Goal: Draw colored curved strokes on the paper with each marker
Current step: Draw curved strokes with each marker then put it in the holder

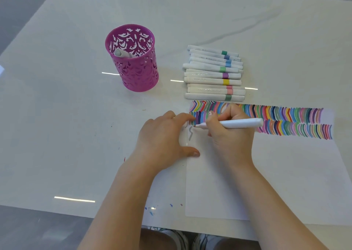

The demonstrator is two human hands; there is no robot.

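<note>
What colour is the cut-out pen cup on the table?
The pen cup is magenta pink; the head view shows it.

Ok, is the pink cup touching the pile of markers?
Apart. The head view shows a strip of bare table between the pink cup and the pile of markers.
</note>
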